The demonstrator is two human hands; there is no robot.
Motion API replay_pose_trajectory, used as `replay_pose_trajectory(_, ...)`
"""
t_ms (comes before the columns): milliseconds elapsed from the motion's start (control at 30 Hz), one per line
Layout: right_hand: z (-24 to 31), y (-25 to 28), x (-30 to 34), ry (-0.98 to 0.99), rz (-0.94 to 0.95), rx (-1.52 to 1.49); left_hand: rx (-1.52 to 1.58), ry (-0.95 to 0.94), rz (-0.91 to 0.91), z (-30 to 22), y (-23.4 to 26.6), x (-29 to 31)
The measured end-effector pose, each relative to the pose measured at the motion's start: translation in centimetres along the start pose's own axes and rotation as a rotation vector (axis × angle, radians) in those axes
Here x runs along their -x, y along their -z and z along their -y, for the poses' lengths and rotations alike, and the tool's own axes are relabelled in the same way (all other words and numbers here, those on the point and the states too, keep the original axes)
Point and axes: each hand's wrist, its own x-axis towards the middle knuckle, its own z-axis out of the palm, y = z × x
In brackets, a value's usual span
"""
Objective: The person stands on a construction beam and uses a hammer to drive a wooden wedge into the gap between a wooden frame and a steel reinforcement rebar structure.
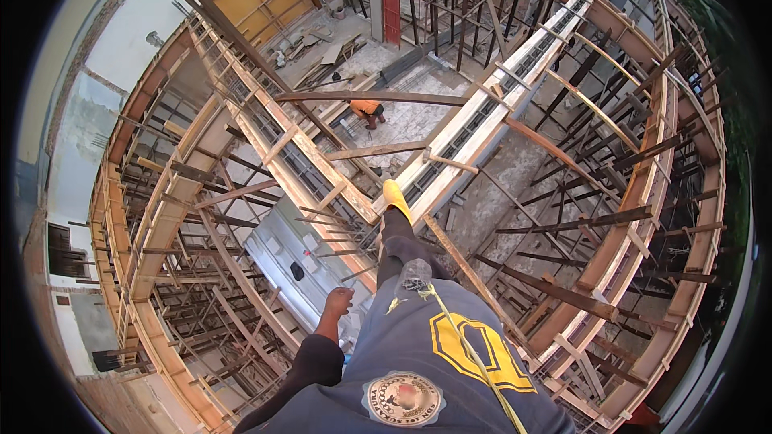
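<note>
My left hand point(339, 302) hangs at my left side, fingers curled into a loose fist, with nothing visible in it. Below that hand, apart from it, shows a silver-white vehicle point(277, 245). My right hand is out of view. One yellow shoe point(396, 197) of mine is at the corner where two timber-formed beams meet. Steel rebar cages lie inside the left beam form point(281, 141) and the right beam form point(515, 84). At the front of my dark shirt hangs a clear plastic-looking container point(416, 273), beside a yellowish cord point(474, 345).
Far below, a person in orange point(367, 109) bends over the ground. Wooden braces point(370, 96) span between the beams. Curved formwork point(655, 225) and many timber props point(555, 289) stand on both sides, with open drops between. Protruding rebar ends point(330, 233) lie near my foot.
</note>
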Motion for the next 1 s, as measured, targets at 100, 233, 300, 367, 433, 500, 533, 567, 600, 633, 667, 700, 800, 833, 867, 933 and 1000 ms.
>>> replay_pose_trajectory(100,2.4,-1.7,-2.0,-0.013,0.022,0.067,-0.024,-0.117,-0.101,-3.8,3.9,-5.7)
replay_pose_trajectory(233,2.6,-3.7,-6.1,0.013,0.033,0.378,-0.211,-0.388,-0.354,-10.8,5.6,-12.0)
replay_pose_trajectory(300,1.5,-2.3,-7.7,0.016,0.026,0.613,-0.297,-0.33,-0.534,-16.0,2.8,-13.6)
replay_pose_trajectory(367,4.7,-2.3,-9.6,0.043,0.037,0.745,-0.217,-0.33,-0.483,-17.7,5.9,-15.5)
replay_pose_trajectory(433,12.3,-1.9,-8.5,-0.059,-0.036,0.491,-0.189,-0.347,-0.443,-17.4,10.5,-17.2)
replay_pose_trajectory(500,24.4,-1.8,-4.4,-0.2,0.04,-0.07,-0.047,-0.161,-0.292,-17.3,16.1,-18.4)
replay_pose_trajectory(533,25.3,-0.5,-3.8,-0.214,-0.022,-0.139,0.06,0.008,-0.117,-19.3,14.4,-19.1)
replay_pose_trajectory(567,25.8,0.2,-3.6,-0.228,-0.08,-0.211,0.061,0.116,-0.046,-21.9,12.5,-18.7)
replay_pose_trajectory(600,26.9,0.5,-4.0,-0.242,-0.097,-0.236,0.076,0.163,0.005,-24.2,12.3,-18.4)
replay_pose_trajectory(633,26.8,0.7,-5.0,-0.233,-0.144,-0.251,0.093,0.21,0.054,-26.3,12.5,-18.7)
replay_pose_trajectory(667,27.4,-0.1,-5.4,-0.22,-0.178,-0.262,0.073,0.202,0.06,-28.2,13.1,-19.8)
replay_pose_trajectory(700,29.4,-1.1,-5.2,-0.22,-0.164,-0.28,0.104,0.156,0.088,-29.9,14.2,-21.2)
replay_pose_trajectory(800,34.6,-2.8,-2.8,-0.215,-0.227,-0.258,0.133,0.06,0.079,-35.3,15.4,-23.0)
replay_pose_trajectory(833,34.6,-3.2,-2.4,-0.23,-0.237,-0.272,0.158,0.0,0.056,-38.5,14.3,-23.2)
replay_pose_trajectory(867,33.6,-3.6,-2.7,-0.22,-0.233,-0.169,0.148,-0.004,0.07,-41.0,13.6,-23.6)
replay_pose_trajectory(933,32.9,-4.8,-3.4,-0.162,-0.242,-0.027,0.265,-0.099,0.102,-45.1,13.1,-24.1)
replay_pose_trajectory(1000,30.0,-4.9,-5.1,-0.141,-0.194,0.079,0.241,-0.13,0.128,-48.8,11.1,-23.7)
